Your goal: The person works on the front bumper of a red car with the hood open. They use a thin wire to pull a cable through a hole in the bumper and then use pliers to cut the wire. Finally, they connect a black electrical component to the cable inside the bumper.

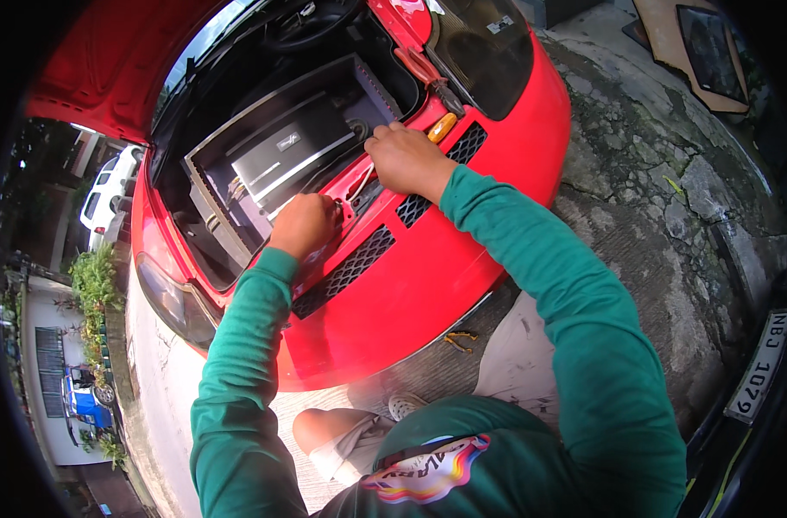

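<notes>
A red car [428,302] stands in front of me with its front hood raised. My left hand [303,226] is closed at the front edge of the open bay, its fingers curled over a red panel. What it holds there is hidden. Farther right, my right hand [408,162] is also closed over the same edge. A thin pale wire [360,184] runs beneath its fingers, but whether they grip it I cannot tell. Just beyond that hand lies a yellow-handled tool [443,128], beside red-handled pliers [430,76], both resting on the bodywork.
Inside the bay, a boxy frame holds a black and silver amplifier-like unit [290,147]. Black mesh grilles [350,269] line the car's nose. The raised red hood [109,69] stands at the left. A yellow-brown object [460,342] lies on the ground by my knee. Cracked concrete [661,207] extends right.
</notes>
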{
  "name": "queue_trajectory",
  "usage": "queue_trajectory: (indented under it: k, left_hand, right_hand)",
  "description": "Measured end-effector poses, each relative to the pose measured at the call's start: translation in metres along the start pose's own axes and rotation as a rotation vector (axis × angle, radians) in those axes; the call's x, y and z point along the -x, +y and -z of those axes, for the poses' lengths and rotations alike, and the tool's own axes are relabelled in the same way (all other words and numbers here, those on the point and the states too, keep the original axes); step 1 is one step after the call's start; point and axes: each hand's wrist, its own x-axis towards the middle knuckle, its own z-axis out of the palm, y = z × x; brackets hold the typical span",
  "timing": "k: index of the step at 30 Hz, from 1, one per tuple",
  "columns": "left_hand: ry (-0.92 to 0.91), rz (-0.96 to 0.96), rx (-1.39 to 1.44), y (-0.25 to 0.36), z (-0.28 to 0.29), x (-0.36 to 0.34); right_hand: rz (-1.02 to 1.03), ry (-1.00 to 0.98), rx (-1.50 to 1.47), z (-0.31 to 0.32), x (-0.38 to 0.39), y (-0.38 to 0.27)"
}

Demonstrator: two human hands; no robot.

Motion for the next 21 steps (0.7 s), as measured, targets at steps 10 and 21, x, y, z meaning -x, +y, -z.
queue_trajectory:
  k: [10, 21]
  left_hand:
    - [0.087, 0.070, -0.267, 0.012, -0.014, 0.000]
    - [0.112, 0.035, -0.391, 0.009, -0.015, -0.006]
  right_hand:
    - [-0.138, 0.049, -0.112, 0.005, 0.005, 0.005]
    - [-0.161, 0.135, -0.160, 0.007, 0.010, 0.005]
